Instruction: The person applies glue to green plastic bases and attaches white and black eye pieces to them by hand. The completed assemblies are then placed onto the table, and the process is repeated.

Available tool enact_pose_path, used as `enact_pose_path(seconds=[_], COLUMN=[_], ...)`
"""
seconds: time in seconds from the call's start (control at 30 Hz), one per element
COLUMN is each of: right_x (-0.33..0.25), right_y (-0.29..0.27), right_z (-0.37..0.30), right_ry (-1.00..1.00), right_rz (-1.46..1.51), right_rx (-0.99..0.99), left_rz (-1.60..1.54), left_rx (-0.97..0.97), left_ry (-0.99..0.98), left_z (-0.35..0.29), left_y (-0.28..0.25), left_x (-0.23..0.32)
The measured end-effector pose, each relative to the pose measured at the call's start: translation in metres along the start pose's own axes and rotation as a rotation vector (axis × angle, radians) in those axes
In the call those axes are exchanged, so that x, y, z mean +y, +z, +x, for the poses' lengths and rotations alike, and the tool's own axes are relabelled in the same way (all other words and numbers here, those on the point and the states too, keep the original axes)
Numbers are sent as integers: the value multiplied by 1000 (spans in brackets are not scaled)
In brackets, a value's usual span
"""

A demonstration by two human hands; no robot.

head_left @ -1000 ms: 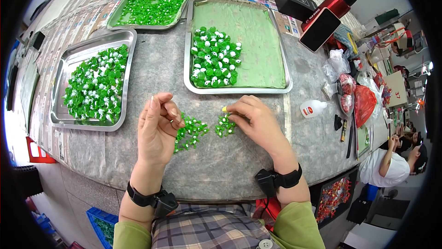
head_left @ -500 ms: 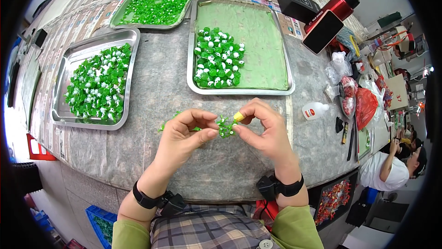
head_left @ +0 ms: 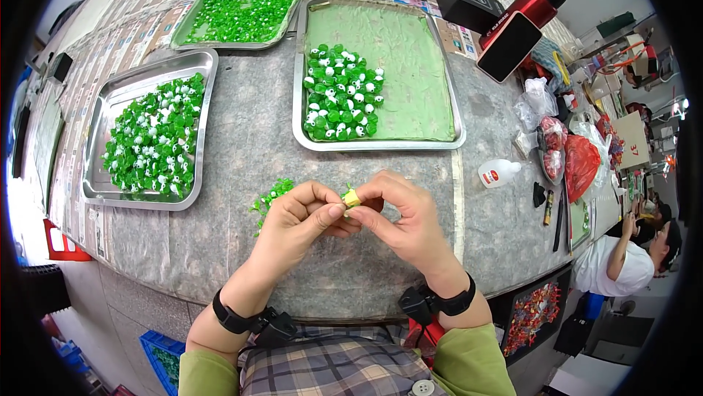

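Close together above the grey table cover, my left hand and my right hand meet at the fingertips. Both pinch a small green plastic piece, mostly hidden behind the fingers. Yellow tape wraps a fingertip of my right hand. Just left of my left hand lies a small pile of loose green plastic pieces. Beyond my hands stands a metal tray with a green liner; round green-and-white pieces cover its left part.
A second metal tray of green-and-white pieces stands left; a third tray of green bits lies behind it. On the right are a white bottle, a phone, a red flask, a black box and plastic bags.
My right hand has moved left and slightly down, and my fingertips have come together. The green cluster that showed between my hands is now mostly covered. More of the loose pile shows.
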State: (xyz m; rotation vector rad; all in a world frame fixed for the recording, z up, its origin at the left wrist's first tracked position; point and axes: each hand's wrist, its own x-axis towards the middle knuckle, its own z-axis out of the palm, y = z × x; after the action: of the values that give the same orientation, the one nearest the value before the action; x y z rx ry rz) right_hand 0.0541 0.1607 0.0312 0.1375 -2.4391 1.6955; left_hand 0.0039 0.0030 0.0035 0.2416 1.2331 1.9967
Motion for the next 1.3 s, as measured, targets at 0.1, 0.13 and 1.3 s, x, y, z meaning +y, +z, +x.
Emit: enact_pose_path(seconds=[0.1,0.13,1.3], right_x=[1,0,-31], right_y=[-1,-1,-37], right_z=[-1,-2,-7], right_ry=[11,6,-137], right_rz=[-5,13,210], right_rx=[-16,-6,700], left_rz=[-84,-90,-337], left_rx=[1,-9,78], left_ry=[-66,-57,8], left_z=[1,2,3], left_y=[2,3,-7], left_x=[1,1,-2])
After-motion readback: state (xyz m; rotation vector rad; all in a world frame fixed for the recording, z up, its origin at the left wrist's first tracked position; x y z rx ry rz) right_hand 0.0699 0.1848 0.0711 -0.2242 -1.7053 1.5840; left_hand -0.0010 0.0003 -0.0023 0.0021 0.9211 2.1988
